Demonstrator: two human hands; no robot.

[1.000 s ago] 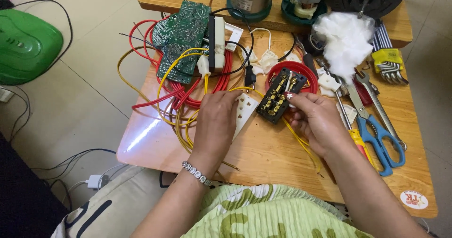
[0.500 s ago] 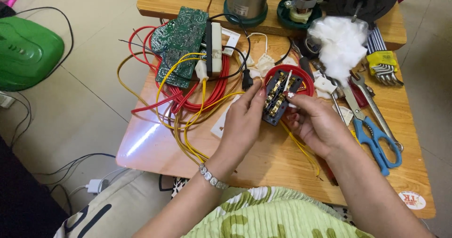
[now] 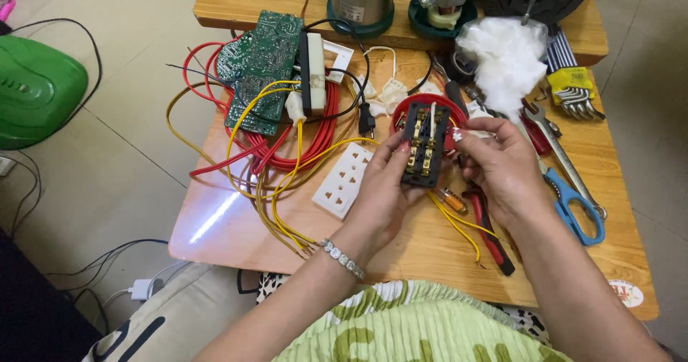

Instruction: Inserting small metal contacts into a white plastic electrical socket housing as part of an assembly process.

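1. We hold a black socket block (image 3: pixel 425 150) with brass contacts between both hands, lifted above the wooden table (image 3: pixel 401 251), roughly at its middle and in front of the red ring (image 3: pixel 408 107) behind it.
2. Our left hand (image 3: pixel 380 190) grasps the block's left edge, fingers curled up along its side and thumb at the near end; a bracelet (image 3: pixel 342 258) sits on that wrist.
3. Our right hand (image 3: pixel 502 168) clasps the right edge, fingertips pinching near the top corner where a white wire end seems to enter; the exact contact is too small to tell.
4. We judge the step in hand to be inspecting or seating a wire in the block's terminals.
5. A yellow wire (image 3: pixel 455 222) trails from the block's near end towards us.
6. The white socket faceplate (image 3: pixel 344 179) lies flat just left of our left hand, and red-handled pliers (image 3: pixel 487 226) lie under our right.
7. The next move, we judge, calls for a steady left grip while the right fingers work precisely at one terminal, keeping loose wires clear of neighbouring contacts.
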